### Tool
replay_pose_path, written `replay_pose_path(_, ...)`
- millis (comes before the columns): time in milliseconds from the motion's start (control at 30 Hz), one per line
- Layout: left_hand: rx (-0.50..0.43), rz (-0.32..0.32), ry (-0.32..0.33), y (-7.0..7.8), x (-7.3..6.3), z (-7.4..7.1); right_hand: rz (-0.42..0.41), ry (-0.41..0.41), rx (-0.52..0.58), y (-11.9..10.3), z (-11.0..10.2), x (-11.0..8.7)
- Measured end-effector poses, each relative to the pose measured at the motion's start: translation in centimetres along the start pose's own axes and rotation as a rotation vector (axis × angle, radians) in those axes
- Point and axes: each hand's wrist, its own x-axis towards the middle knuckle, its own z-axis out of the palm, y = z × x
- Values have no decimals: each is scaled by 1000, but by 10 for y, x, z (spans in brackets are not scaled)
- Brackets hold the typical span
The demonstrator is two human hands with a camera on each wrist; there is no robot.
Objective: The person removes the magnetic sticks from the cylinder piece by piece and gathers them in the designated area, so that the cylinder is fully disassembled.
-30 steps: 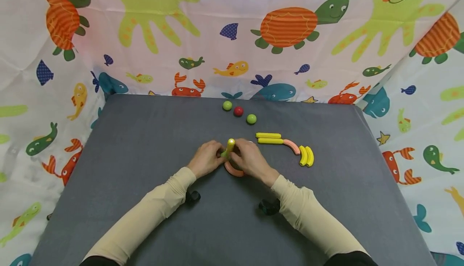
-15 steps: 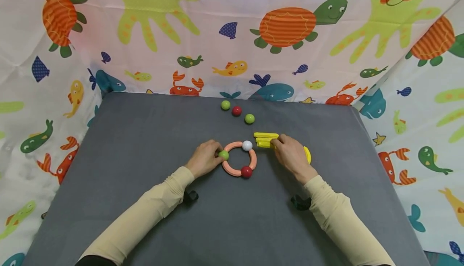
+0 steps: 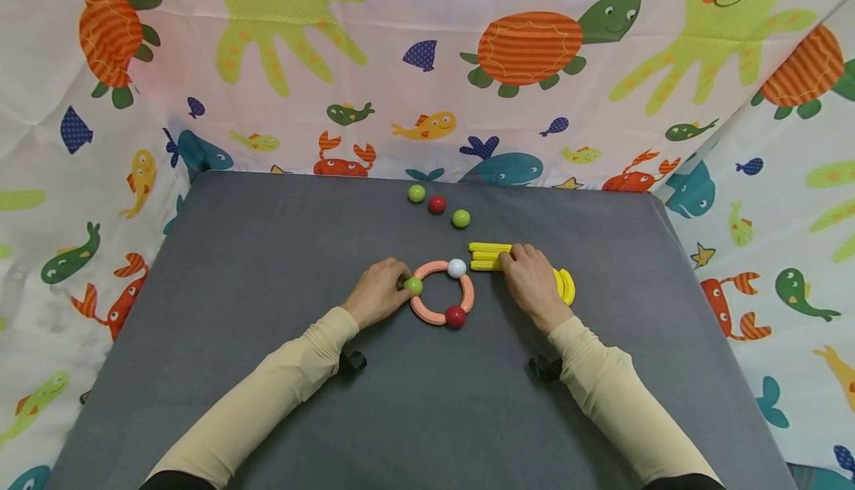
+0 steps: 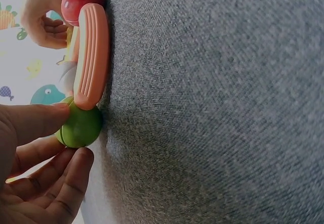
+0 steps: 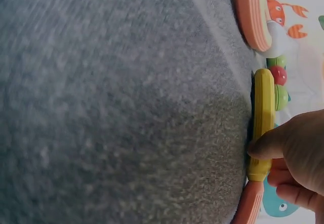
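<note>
On the grey cloth lies a ring of curved pink pieces joined by a green ball, a white ball and a red ball. My left hand pinches the green ball at the ring's left side, thumb and fingertips on it in the left wrist view. To the right of the ring, my right hand grips a straight yellow stick, thumb pressed on its side. This stick lies alongside other yellow sticks. A curved pink piece at its end is hidden under my hand in the head view.
Two curved yellow pieces lie just right of my right hand. Near the back edge sit two green balls and a red ball. A curtain with sea animals stands behind the grey table.
My right hand has left the ring and moved right to the yellow sticks. The stick that stood upright over the green ball is off the ring. My left hand has stayed at the green ball.
</note>
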Motion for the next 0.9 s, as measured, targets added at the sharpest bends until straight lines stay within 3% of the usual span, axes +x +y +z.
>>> replay_pose_path(133, 7, 4, 0, 0, 0, -1, 35, 9, 51, 6, -5, -1)
replay_pose_path(367, 12, 11, -4, 0, 1, -1, 209, -51, 104, 31, -12, -4)
replay_pose_path(567, 15, 2, -12, -1, 0, -1, 175, -90, 154, 39, -3, -5)
replay_pose_path(900, 26, 7, -11, 0, 0, -1, 102, -55, 46, 42, 11, -6)
